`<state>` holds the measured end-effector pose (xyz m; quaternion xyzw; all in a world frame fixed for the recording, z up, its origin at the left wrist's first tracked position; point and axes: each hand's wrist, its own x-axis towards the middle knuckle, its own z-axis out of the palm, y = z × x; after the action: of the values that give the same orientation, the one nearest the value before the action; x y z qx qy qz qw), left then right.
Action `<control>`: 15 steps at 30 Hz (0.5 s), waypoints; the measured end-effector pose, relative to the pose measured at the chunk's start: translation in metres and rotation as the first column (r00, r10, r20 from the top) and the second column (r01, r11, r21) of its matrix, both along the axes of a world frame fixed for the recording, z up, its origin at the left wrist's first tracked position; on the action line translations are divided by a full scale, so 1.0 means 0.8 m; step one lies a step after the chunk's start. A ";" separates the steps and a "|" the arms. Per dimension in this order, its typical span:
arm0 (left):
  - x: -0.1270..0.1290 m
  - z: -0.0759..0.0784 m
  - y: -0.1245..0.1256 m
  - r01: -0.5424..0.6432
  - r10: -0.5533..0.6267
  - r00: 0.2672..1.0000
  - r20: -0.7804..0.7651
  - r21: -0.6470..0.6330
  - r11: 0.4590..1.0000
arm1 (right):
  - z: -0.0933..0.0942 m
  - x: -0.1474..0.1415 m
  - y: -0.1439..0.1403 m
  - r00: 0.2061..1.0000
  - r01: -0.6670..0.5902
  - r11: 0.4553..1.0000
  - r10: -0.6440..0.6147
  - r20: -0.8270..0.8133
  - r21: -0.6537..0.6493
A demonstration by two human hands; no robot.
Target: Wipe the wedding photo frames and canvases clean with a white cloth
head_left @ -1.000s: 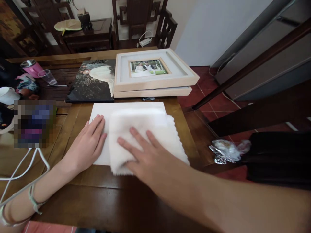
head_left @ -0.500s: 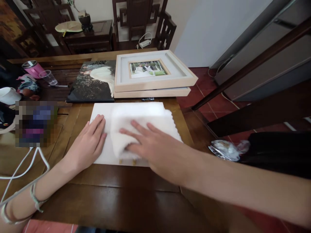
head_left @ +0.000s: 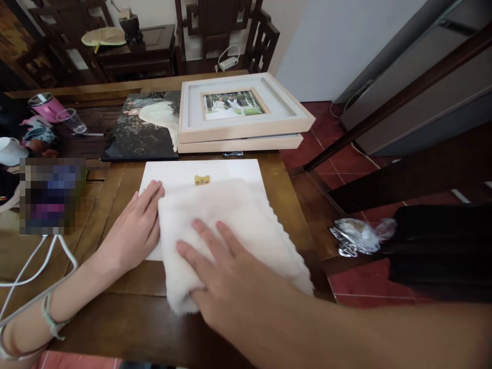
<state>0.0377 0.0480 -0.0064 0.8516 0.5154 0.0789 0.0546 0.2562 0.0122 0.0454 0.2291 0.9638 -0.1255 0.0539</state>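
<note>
A white board lies flat on the wooden table, with a small brass-coloured hanger plate near its far edge. My left hand rests flat along the board's left side, fingers stretched out and holding nothing. Over the board's near part and past its near edge is a fluffy white cloth with a scalloped right edge. My right hand presses on this cloth with fingers spread, the thumb at its folded left edge. The cloth hides much of the board.
Behind the board stand two stacked light-wood photo frames and a dark photo panel. At the left are a pink mug, a clear plastic cup, a blurred-out item and white cables. A plastic bag lies at the right.
My right hand has drawn the white cloth toward me, past the board's near edge, uncovering the hanger plate at the far side. My left hand has stayed on the board.
</note>
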 end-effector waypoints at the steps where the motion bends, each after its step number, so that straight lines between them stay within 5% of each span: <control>1: -0.001 0.001 0.000 -0.007 0.007 1.000 0.022 -0.018 1.000 | 0.002 0.002 -0.006 0.999 -0.046 0.998 0.046 -0.004 -0.043; 7: 0.000 0.010 0.002 -0.160 0.191 0.941 0.280 -0.132 0.978 | 0.012 0.024 0.011 0.984 -0.168 0.981 0.162 -0.069 -0.093; 15: 0.010 0.010 0.002 -0.284 0.356 0.776 0.520 -0.215 0.934 | 0.006 0.011 0.075 0.993 0.068 0.993 -0.076 0.085 0.092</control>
<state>0.0456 0.0492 0.0015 0.6871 0.6186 0.2964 0.2395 0.2653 0.0722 0.0504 0.2713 0.9561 -0.0740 0.0818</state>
